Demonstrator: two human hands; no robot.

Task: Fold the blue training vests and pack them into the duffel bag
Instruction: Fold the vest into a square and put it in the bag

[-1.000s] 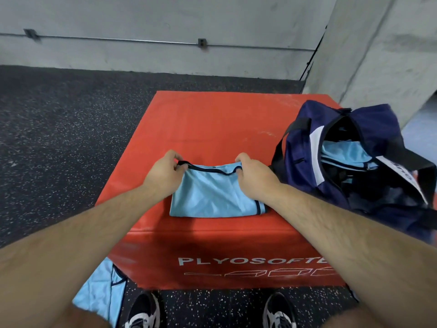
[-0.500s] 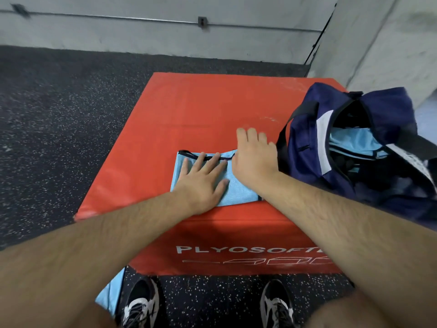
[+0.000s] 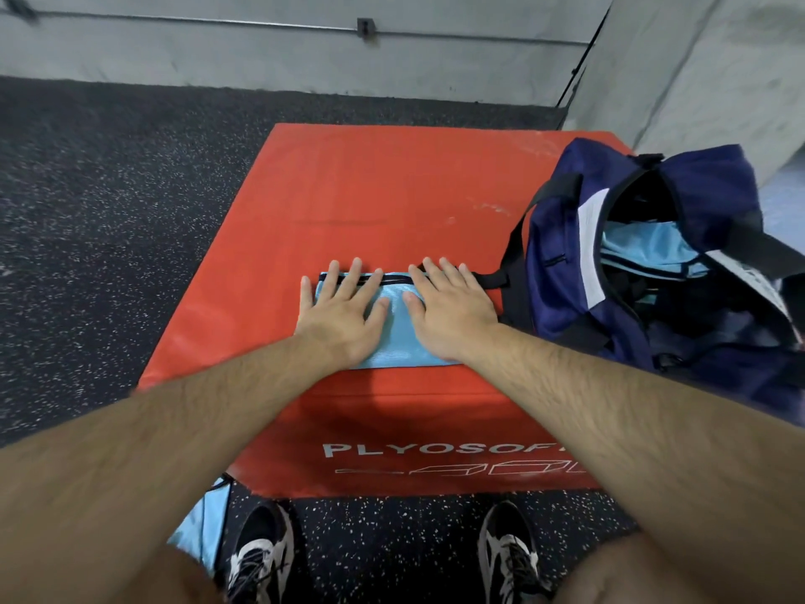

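- Two hands lie flat on a folded light blue vest (image 3: pixel 398 337): the left hand (image 3: pixel 344 316) on its left part, the right hand (image 3: pixel 448 316) on its right part. The fingers of both are straight and a little spread; they press the cloth and grip nothing.
- The vest lies near the front edge of a red soft box (image 3: pixel 370 189), just beside the duffel bag (image 3: pixel 562 272). Its far edge has a dark trim.
- The navy duffel bag stands on the right side of the box with its top open, and more light blue cloth (image 3: pixel 644 246) shows inside it.
- The front face of the box carries white letters, "PLYOSOF", with the end hidden by the right arm.
- The floor (image 3: pixel 109 189) is black rubber with white specks. One more light blue vest (image 3: pixel 202 525) lies on it at the lower left, partly behind the left arm, next to two black and white shoes (image 3: pixel 261 555).
- Behind the box there is a grey concrete wall (image 3: pixel 305 67) with a thin metal pipe (image 3: pixel 218 23) along it, and a concrete column (image 3: pixel 718 80) at the right.
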